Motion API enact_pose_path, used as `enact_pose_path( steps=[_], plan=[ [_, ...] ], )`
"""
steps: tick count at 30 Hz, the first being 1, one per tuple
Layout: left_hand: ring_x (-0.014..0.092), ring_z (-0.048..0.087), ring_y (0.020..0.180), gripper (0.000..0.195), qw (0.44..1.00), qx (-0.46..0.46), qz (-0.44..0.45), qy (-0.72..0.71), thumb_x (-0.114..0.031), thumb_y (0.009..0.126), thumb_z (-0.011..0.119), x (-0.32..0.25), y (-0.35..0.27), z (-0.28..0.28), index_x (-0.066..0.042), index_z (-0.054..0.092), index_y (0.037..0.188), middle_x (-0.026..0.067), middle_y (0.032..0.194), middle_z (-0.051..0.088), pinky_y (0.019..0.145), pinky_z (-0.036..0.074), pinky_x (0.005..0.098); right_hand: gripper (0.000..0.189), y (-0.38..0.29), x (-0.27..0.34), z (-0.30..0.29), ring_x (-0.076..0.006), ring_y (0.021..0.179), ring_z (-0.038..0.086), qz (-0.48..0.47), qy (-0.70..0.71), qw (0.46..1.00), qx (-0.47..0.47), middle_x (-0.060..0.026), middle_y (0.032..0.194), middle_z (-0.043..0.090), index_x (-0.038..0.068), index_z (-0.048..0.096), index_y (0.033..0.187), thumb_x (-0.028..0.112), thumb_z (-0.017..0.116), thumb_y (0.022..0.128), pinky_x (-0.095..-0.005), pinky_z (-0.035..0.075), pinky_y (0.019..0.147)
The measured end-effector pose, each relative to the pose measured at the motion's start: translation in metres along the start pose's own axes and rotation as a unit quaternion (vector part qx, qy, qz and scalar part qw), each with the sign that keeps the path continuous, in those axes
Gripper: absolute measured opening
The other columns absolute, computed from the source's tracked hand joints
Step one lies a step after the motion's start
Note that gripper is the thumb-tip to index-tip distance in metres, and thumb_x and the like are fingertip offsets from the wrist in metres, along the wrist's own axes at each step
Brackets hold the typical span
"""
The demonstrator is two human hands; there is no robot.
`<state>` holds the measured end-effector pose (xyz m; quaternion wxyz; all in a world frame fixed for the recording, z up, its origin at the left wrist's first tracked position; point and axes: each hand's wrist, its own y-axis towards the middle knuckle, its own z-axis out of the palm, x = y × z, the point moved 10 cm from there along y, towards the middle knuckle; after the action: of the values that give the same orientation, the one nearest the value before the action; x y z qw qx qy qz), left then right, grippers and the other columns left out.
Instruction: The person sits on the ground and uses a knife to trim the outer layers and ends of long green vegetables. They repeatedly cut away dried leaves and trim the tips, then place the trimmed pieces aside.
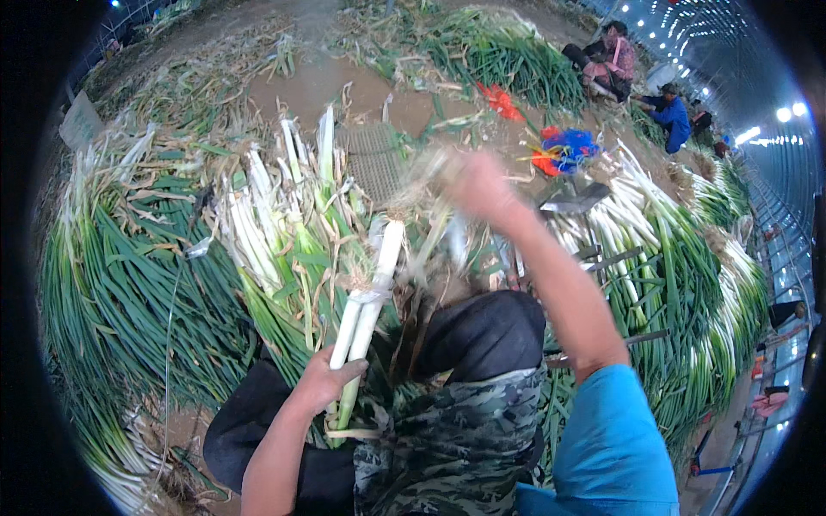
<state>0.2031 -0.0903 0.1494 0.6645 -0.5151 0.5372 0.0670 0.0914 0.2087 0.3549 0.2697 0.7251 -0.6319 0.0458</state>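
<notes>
My left hand (332, 380) is closed round two long green onions (387, 258), low on their white stalks; their rooted ends point up and away from me. Beyond the roots, my right hand (477, 187) is raised and blurred by motion. Pale dry strands show at its fingers, but whether it grips them I cannot tell. Left of the held stalks lies a loose pile of green onions (255, 226) with dry outer leaves. A metal stand with a flat plate (575, 197) is to the right of my right forearm.
Large heaps of green onions lie at the left (161, 303) and right (671, 277). Blue ties (574, 148) and red ties (500, 102) lie on the soil ahead, near a woven mat (374, 161). Several people, among them a person in blue (671, 119), sit or crouch at the upper right.
</notes>
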Motion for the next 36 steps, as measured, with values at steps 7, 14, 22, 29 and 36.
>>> enact_pose_path(
  steps=[7, 14, 22, 29, 36],
  plan=[
    [0.011, 0.066, 0.071, 0.033, 0.991, -0.049, 0.08, -0.093, -0.018, 0.091, 0.072, -0.028, 0.019, -0.045, 0.001, 0.06, 0.116, 0.0076, 0.091, 0.07, 0.054, 0.048, 0.0253, 0.044, -0.045, -0.168, -0.262, -0.0208, 0.094, 0.066, 0.153, -0.156, 0.943, -0.252, -0.0104, 0.104, 0.072, 0.007, 0.069, 0.12, 0.042, 0.052, 0.1, -0.0376, 0.05, 0.084],
    [0.019, 0.074, 0.08, 0.024, 0.91, -0.186, 0.195, -0.314, -0.013, 0.094, 0.069, -0.058, -0.007, -0.138, 0.001, 0.061, 0.112, 0.0105, 0.082, 0.069, 0.039, 0.043, 0.0206, 0.047, -0.117, -0.051, 0.097, -0.0184, 0.099, 0.066, 0.391, 0.081, 0.914, 0.077, -0.0096, 0.114, 0.071, 0.008, 0.068, 0.122, 0.044, 0.068, 0.092, -0.0363, 0.052, 0.085],
    [0.018, 0.073, 0.072, 0.027, 0.892, -0.269, 0.197, -0.307, -0.014, 0.087, 0.077, -0.041, -0.007, -0.155, 0.0, 0.063, 0.106, 0.0102, 0.084, 0.071, 0.04, 0.044, 0.0232, 0.046, -0.137, 0.165, 0.237, -0.0372, 0.085, 0.068, -0.091, 0.157, 0.963, 0.197, -0.016, 0.094, 0.067, 0.009, 0.062, 0.119, 0.033, 0.078, 0.082, -0.0453, 0.054, 0.071],
    [0.008, 0.056, 0.057, 0.039, 0.896, -0.347, 0.189, -0.202, -0.02, 0.079, 0.086, -0.028, -0.024, -0.166, -0.001, 0.063, 0.105, 0.0031, 0.082, 0.068, 0.045, 0.041, 0.0222, 0.027, -0.127, 0.124, 0.227, -0.0403, 0.082, 0.066, 0.031, 0.165, 0.94, 0.296, -0.0193, 0.086, 0.069, 0.009, 0.069, 0.104, 0.033, 0.066, 0.093, -0.0469, 0.053, 0.072],
    [0.009, 0.054, 0.05, 0.037, 0.872, -0.419, 0.198, -0.157, -0.024, 0.078, 0.087, -0.03, -0.039, -0.186, -0.003, 0.061, 0.092, 0.004, 0.072, 0.064, 0.043, 0.042, 0.0222, 0.022, -0.126, 0.043, 0.198, -0.0068, 0.074, 0.058, 0.278, 0.328, 0.899, 0.088, -0.0007, 0.092, 0.072, 0.008, 0.072, 0.116, 0.015, 0.066, 0.097, -0.0271, 0.05, 0.068]
  ],
)
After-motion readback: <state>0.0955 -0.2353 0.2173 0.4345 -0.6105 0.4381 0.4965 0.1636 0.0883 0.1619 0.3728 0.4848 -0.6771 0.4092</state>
